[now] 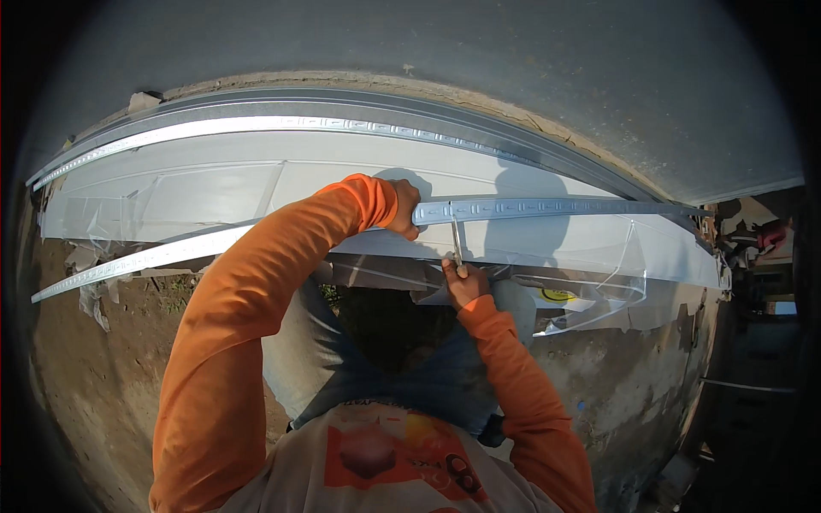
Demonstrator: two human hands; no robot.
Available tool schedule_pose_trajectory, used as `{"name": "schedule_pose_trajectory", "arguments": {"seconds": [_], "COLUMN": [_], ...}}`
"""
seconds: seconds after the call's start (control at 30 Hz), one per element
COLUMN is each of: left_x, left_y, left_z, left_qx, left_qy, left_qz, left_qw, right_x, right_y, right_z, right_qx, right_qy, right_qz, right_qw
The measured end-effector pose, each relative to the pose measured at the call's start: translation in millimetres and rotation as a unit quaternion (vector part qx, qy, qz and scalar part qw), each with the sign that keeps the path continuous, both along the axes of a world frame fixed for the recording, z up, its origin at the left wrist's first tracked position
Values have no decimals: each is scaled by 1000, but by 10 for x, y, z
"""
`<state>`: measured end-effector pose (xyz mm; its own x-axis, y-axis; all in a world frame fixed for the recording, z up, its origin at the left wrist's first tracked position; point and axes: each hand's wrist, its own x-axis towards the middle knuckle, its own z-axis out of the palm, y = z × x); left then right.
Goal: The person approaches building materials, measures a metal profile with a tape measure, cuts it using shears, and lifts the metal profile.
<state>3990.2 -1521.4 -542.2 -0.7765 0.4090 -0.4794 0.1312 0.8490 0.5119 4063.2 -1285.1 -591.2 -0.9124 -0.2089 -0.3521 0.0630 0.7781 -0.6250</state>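
You held metal strip (pixel 539 207) over white panels (pixel 342 154), L hand (pixel 403 210) clamped round it.
R hand (pixel 467 286) gripped thin tool (pixel 457 238) at strip; loose L grip prob. risked strip twisting, tool skidding.

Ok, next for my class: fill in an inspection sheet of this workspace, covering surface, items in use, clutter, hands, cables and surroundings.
Surface: white panels, partly covered by clear plastic.
Items in use: a long metal strip lying across the panels; a slim tool at the strip, exact kind unclear.
Clutter: torn wrapping by the near left edge; scraps off the right end.
Hands: left hand closed on the strip; right hand closed on the tool's handle.
Cables: nothing seen for certain.
Surroundings: grey surface beyond the panels; bare ground on the near side.
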Motion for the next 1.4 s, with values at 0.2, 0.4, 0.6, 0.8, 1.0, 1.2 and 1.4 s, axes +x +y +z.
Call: {"name": "schedule_pose_trajectory", "arguments": {"seconds": [0.2,0.4,0.6,0.8,1.0,1.2,1.4], "left_x": [37,51,95,144,103,78,107], "left_y": [-44,12,-53,-32,-10,5,-21], "left_z": [-26,69,-10,71,66,48,32], "left_qx": [14,-22,2,-7,-3,4,3], "left_qy": [-32,11,17,15,14,9,18], "left_qz": [-15,-29,-24,-9,-17,-18,-34], "left_qw": [999,999,1000,1000,1000,1000,999], "right_x": [-34,-33,8,86,88,87,-117], "right_y": [4,16,-33,-131,-122,-63,-115], "right_z": [-6,-188,-110,418,487,-303,590], "right_qx": [-88,-27,-77,-231,-105,-49,-103], "right_qy": [-81,-31,-57,-303,-203,34,-291], "right_qz": [-60,-75,-66,-154,-114,-79,-120], "right_qw": [991,996,993,912,967,995,944]}}
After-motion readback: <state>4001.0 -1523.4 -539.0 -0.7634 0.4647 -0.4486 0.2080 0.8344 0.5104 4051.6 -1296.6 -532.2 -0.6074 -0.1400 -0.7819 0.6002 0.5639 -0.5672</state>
